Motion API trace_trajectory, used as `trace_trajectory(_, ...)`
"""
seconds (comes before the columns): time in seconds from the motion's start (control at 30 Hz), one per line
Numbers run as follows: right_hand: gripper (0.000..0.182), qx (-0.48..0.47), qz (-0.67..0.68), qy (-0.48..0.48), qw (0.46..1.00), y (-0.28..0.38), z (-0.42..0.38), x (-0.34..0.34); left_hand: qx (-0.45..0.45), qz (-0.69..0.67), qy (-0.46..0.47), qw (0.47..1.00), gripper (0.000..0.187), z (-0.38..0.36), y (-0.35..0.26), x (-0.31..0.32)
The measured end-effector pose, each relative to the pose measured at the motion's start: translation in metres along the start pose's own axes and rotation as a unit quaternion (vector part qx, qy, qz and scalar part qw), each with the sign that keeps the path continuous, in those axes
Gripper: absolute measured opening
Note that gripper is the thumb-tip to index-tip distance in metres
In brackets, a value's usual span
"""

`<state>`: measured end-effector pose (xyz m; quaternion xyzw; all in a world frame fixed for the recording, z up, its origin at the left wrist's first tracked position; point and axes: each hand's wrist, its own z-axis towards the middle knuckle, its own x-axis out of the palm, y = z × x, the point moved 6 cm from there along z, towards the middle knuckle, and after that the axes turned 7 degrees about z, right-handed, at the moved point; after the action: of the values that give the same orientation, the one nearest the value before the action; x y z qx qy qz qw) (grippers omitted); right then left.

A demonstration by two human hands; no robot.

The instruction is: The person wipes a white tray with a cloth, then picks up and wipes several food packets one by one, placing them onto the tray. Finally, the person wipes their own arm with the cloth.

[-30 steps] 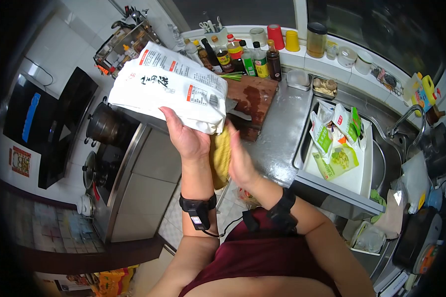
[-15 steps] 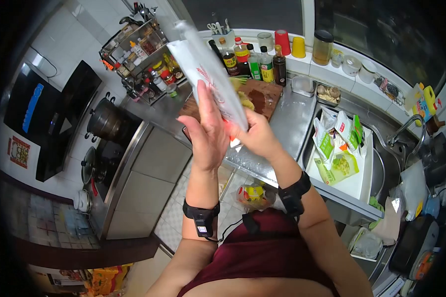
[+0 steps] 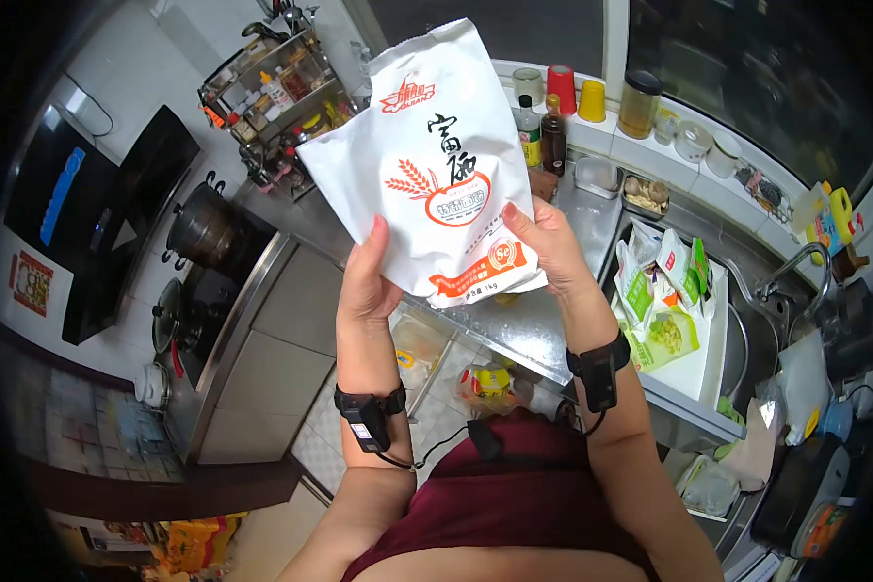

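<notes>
A white bag of flour (image 3: 446, 209), marked 1kg with red wheat ears and dark lettering, is held up above the counter, its printed front facing me. My left hand (image 3: 367, 281) grips the lower left edge, thumb on the front and the other fingers behind the bag. At the lower right edge, my right hand (image 3: 556, 247) is closed on the bag the same way. The bag covers most of the cutting board and several bottles behind it.
To the right, a white tray (image 3: 710, 364) at the sink holds several food packets (image 3: 664, 335). A faucet (image 3: 795, 262) stands beyond it. Sauce bottles (image 3: 553, 136) and cups (image 3: 592, 101) line the back. At left are a spice rack (image 3: 272, 97) and a stove with a large pot (image 3: 202, 228).
The bag of flour has turned from edge-on to front-facing. My left hand, earlier spread beside it, now holds its left edge; my right hand has shifted to its right edge.
</notes>
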<state>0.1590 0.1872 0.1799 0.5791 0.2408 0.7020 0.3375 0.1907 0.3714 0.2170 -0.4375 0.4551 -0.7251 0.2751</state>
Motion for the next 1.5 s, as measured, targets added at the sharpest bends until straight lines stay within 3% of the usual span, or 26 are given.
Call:
trace_trajectory(0.07,0.036,-0.040,-0.055,-0.021,0.997,0.001,0.003,-0.008,0.008,-0.030,0.012,0.999,0.058,0.003,-0.004,0.003)
trace_trajectory(0.13,0.043,-0.166,-0.180,-0.083,0.966,0.012,0.004,-0.020,0.014,-0.051,0.017,0.998,0.056,0.005,-0.005,0.002)
trace_trajectory(0.3,0.049,-0.387,-0.423,-0.146,0.806,0.054,-0.028,0.008,0.028,-0.058,0.012,0.998,0.057,0.009,-0.004,-0.002)
trace_trajectory(0.43,0.053,-0.441,-0.462,-0.011,0.769,0.043,-0.051,0.056,0.026,-0.051,0.030,0.998,0.058,0.012,0.002,0.010)
trace_trajectory(0.5,0.055,-0.389,-0.478,0.098,0.781,0.026,-0.049,0.082,0.015,-0.054,0.051,0.997,0.058,0.014,0.010,0.014)
trace_trajectory(0.53,0.055,-0.381,-0.488,0.140,0.772,0.021,-0.048,0.097,-0.017,-0.048,0.044,0.998,0.056,0.013,0.019,0.010)
trace_trajectory(0.57,0.055,-0.415,-0.509,0.161,0.737,0.024,-0.047,0.113,-0.041,-0.059,0.095,0.993,0.055,0.009,0.021,0.012)
trace_trajectory(0.63,0.054,-0.374,-0.478,0.167,0.777,0.010,-0.031,0.110,0.028,-0.129,0.140,0.981,0.056,0.003,0.026,0.012)
trace_trajectory(0.77,0.057,-0.322,-0.404,0.106,0.850,-0.005,0.002,0.074,0.024,-0.075,0.087,0.993,0.058,0.006,0.019,0.026)
trace_trajectory(0.8,0.067,-0.367,-0.461,0.075,0.805,0.008,-0.001,0.071,0.027,-0.080,0.082,0.993,0.058,0.004,0.013,0.030)
trace_trajectory(0.93,0.077,-0.349,-0.488,0.009,0.800,0.002,0.008,0.036,0.053,-0.100,0.089,0.990,0.059,0.002,0.003,0.028)
trace_trajectory(1.07,0.067,-0.321,-0.435,-0.085,0.837,0.000,0.011,0.005,0.064,-0.135,0.077,0.986,0.059,0.005,-0.004,0.020)
trace_trajectory(1.17,0.055,-0.273,-0.332,-0.108,0.897,-0.008,0.021,-0.019,0.061,-0.116,0.048,0.990,0.060,0.006,-0.004,0.014)
trace_trajectory(1.2,0.041,-0.306,-0.348,-0.109,0.879,-0.002,0.021,-0.017,0.068,-0.143,0.062,0.985,0.058,0.006,-0.005,0.012)
trace_trajectory(1.3,0.036,-0.243,-0.192,-0.081,0.947,0.004,0.019,-0.020,0.089,-0.187,0.089,0.974,0.054,0.005,-0.010,0.000)
trace_trajectory(1.47,0.038,-0.232,-0.220,-0.051,0.946,0.006,0.014,-0.026,0.050,-0.187,0.051,0.980,0.049,0.013,-0.011,-0.005)
trace_trajectory(1.5,0.038,-0.268,-0.254,-0.065,0.927,0.013,0.009,-0.021,0.040,-0.197,0.049,0.978,0.049,0.014,-0.010,-0.003)
